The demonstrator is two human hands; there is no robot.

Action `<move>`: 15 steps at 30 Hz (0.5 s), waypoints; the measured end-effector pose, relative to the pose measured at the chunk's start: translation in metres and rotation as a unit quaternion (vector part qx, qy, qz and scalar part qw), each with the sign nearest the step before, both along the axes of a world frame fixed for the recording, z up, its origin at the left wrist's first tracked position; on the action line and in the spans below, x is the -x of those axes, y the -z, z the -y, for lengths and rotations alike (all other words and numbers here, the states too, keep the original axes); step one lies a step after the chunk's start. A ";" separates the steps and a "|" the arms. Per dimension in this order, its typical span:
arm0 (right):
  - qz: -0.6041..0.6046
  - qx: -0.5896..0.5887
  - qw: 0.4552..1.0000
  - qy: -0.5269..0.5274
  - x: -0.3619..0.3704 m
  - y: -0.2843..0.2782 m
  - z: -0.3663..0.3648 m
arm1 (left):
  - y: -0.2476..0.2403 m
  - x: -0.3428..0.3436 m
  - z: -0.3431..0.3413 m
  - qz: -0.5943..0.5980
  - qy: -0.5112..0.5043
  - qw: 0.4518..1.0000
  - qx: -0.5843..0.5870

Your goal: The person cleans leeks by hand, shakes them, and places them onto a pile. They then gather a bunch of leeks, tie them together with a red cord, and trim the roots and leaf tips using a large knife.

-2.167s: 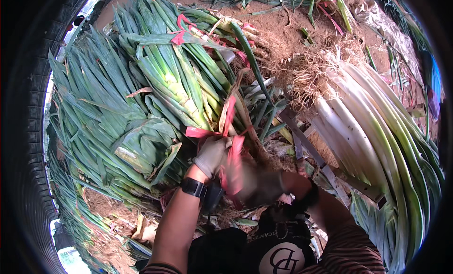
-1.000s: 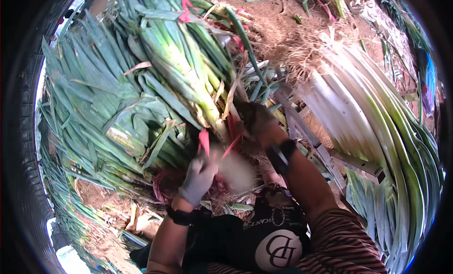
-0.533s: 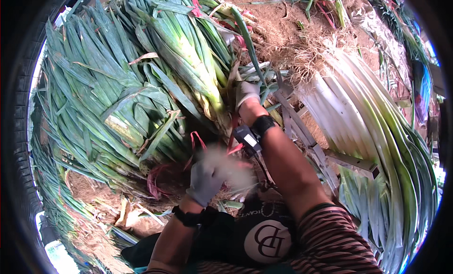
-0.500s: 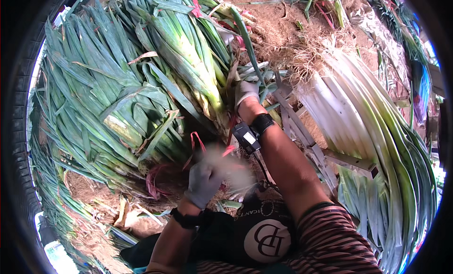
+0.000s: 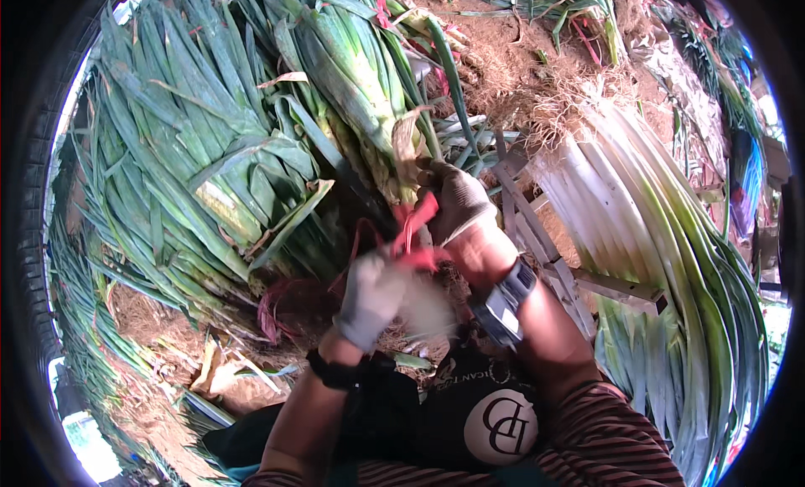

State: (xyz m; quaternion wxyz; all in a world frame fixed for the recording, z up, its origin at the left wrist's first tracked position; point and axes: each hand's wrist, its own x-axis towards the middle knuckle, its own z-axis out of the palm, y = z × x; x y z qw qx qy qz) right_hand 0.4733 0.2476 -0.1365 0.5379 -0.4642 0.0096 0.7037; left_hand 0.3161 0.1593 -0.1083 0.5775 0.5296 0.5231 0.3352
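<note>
A bundle of leeks (image 5: 356,64) stretches away from me, its leaves at the far end and its lower stalks close to my hands. A red plastic tie strip (image 5: 411,223) crosses the bundle's lower end. My right hand (image 5: 465,204), in a pale glove, curls its fingers against the right side of the stalks, just beyond the strip. Nearer to me, my left hand (image 5: 373,292), also gloved, is closed at the strip's loose part. Beside it, the pale root end (image 5: 429,307) is smeared by motion.
A large heap of leeks (image 5: 210,152) fills the left. On the right, trimmed white leeks (image 5: 620,185) rest across a metal frame (image 5: 616,287), roots pointing away. More red strips (image 5: 270,311) lie by the heap. Loose roots (image 5: 537,110) cover the ground at the back.
My right hand has come nearer and turned, showing more of its back beside the stalks. The red strip now lies across the bundle's lower end. My left hand has shifted slightly up and right.
</note>
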 end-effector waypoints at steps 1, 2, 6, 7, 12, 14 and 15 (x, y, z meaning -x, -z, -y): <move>-0.062 -0.018 0.998 -0.013 -0.004 0.000 0.008 | -0.027 -0.012 -0.009 0.044 -0.038 0.991 0.124; -0.061 -0.019 0.998 -0.020 -0.004 -0.004 0.007 | -0.021 -0.010 -0.013 0.027 -0.005 0.997 0.070; 0.553 -0.095 0.810 -0.171 -0.036 0.027 -0.040 | 0.035 -0.023 0.000 -0.205 0.008 0.937 -0.282; 0.756 -0.116 0.504 -0.401 0.002 0.016 -0.043 | 0.037 -0.001 0.000 -0.231 -0.005 0.931 -0.281; 0.807 -0.102 0.203 -0.545 0.045 -0.012 -0.058 | 0.036 0.050 0.054 -0.303 0.065 0.935 -0.172; 0.830 -0.076 0.241 -0.498 -0.006 -0.009 -0.077 | 0.046 0.060 0.097 -0.320 0.110 0.928 -0.155; 0.833 -0.075 0.249 -0.488 -0.022 -0.008 -0.085 | 0.047 0.071 0.115 -0.342 0.123 0.922 -0.132</move>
